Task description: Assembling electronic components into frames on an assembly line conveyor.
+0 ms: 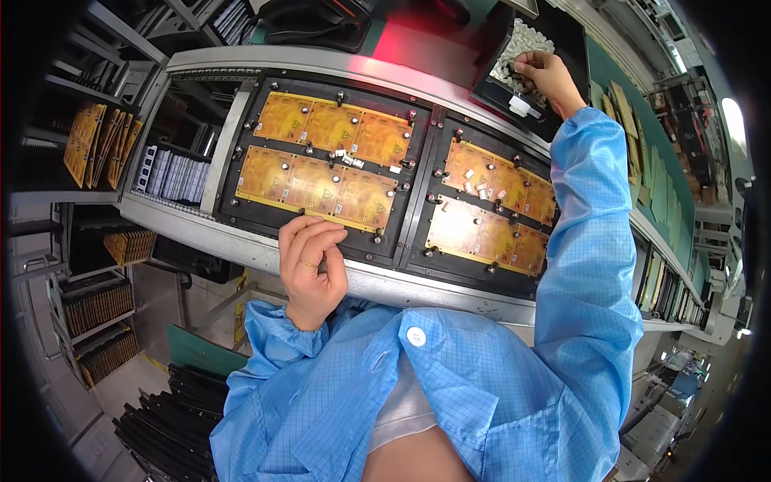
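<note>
My right hand (554,79) reaches into a black bin (580,56) of small white plastic parts (528,40). Its fingers are pinched together over the heap; whatever they hold is hidden. My left hand (312,269) rests at the near edge of the left yellow circuit board panel (313,189), its fingers loosely bent, thumb apart, nothing seen in them. Several loose white connectors (350,160) lie between the two rows of boards in the left black fixture (315,221). More loose white connectors (482,191) lie on the boards of the right fixture (474,277).
A metal conveyor rail (401,283) runs along the near side. At the left stand racks with upright yellow boards (84,145) and a row of white-grey parts (173,175). Black pegs surround the panels. Boards (626,120) lie on the green bench at right.
</note>
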The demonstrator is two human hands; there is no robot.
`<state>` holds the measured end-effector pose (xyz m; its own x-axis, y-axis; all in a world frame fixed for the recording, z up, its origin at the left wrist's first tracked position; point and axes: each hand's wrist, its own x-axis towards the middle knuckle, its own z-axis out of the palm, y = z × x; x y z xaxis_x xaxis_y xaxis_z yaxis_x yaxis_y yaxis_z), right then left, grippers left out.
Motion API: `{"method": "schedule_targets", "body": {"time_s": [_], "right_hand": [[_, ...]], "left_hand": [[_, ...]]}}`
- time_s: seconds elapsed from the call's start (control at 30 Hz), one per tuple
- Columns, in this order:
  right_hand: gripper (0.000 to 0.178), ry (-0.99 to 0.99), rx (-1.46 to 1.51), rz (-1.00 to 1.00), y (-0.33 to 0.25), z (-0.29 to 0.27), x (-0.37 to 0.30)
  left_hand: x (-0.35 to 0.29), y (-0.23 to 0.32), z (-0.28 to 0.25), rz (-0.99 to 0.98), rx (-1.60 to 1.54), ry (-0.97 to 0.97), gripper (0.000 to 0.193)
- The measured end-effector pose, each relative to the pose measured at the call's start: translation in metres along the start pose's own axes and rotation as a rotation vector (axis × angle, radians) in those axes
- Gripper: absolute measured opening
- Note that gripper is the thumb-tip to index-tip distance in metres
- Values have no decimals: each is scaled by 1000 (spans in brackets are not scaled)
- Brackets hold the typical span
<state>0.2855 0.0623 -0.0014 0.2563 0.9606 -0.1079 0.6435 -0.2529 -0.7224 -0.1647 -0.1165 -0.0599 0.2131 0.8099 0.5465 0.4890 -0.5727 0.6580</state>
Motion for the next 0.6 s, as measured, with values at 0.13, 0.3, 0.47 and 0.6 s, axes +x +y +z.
{"method": "schedule_targets", "body": {"time_s": [0.13, 0.3, 0.47, 0.6], "right_hand": [[22, -56, 289, 89, -20, -5, -24], [26, -371, 319, -104, -76, 20, -80], [18, -659, 208, -130, -122, 110, -112], [16, -563, 96, -183, -141, 119, -125]], "left_hand": [[0, -1, -2, -7, 3, 0, 26], [4, 3, -4, 23, -28, -39, 29], [22, 40, 16, 240, -210, -425, 27], [16, 45, 39, 356, -62, -605, 23]]}}
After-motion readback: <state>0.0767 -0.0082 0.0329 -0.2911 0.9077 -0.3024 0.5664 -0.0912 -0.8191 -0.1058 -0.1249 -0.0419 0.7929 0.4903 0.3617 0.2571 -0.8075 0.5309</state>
